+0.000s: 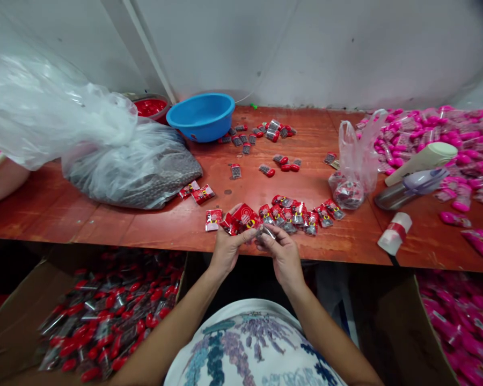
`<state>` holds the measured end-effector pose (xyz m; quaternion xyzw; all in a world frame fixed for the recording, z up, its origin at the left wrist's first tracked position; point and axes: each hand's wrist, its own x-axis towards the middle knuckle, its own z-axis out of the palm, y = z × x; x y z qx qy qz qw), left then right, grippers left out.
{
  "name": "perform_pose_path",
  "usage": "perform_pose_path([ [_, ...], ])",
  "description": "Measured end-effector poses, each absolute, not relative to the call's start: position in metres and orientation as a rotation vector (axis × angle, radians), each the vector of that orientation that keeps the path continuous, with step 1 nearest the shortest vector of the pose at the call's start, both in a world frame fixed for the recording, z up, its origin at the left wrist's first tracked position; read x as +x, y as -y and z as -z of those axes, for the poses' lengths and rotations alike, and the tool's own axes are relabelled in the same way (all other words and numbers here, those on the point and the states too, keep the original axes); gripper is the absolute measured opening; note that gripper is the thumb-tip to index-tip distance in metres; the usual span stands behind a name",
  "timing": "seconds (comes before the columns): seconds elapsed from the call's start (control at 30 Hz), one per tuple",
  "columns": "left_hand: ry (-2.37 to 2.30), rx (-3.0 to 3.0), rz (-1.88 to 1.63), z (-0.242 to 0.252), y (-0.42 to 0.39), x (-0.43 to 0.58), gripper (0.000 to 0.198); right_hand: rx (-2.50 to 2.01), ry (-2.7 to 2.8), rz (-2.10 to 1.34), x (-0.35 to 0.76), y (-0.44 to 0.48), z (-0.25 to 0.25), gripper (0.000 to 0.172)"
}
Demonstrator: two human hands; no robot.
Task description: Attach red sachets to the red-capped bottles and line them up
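My left hand (227, 252) and my right hand (284, 253) meet at the table's front edge. Between their closed fingertips is a small clear container (268, 232) with something dark in it, partly covered by the fingers. Just beyond the left hand lie red printed packets (244, 215), one of them close to the thumb. A row of filled red packets (299, 213) spreads beyond the right hand. A single flat red packet (213, 220) lies left of my left hand, and two more red packets (203, 194) are near the large bag.
A large clear bag of dark beads (145, 166) and a blue basin (201, 118) stand left. Small red-capped containers (271, 131) lie behind. Right are a tied plastic bag (350, 185), bottles (410, 187) and a pink pile (434, 139). Boxes of red-capped tubes (108, 316) and pink items (462, 321) sit below.
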<state>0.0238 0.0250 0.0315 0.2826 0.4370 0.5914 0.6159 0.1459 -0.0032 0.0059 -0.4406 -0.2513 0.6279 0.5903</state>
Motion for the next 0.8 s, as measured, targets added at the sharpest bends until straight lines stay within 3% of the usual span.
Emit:
perform_pose_path([
  [0.1, -1.028, 0.7, -1.349, -0.032, -0.024, 0.027, 0.027, -1.056, 0.673, -1.4, 0.145, 0.003, -0.004, 0.034],
  [0.3, -1.038, 0.787, -1.228, -0.031, -0.026, 0.027, 0.022, -1.226, 0.975, -1.04, 0.146, 0.004, 0.009, 0.031],
  [0.5, -1.024, 0.701, -1.182, -0.028, -0.036, 0.023, 0.023, -1.046, 0.971, -1.381, 0.157, -0.003, 0.008, 0.044],
  [0.8, -0.976, 0.704, -1.034, -0.014, -0.036, 0.03, 0.029, -1.157, 0.95, -1.294, 0.172, -0.012, 0.017, 0.031],
])
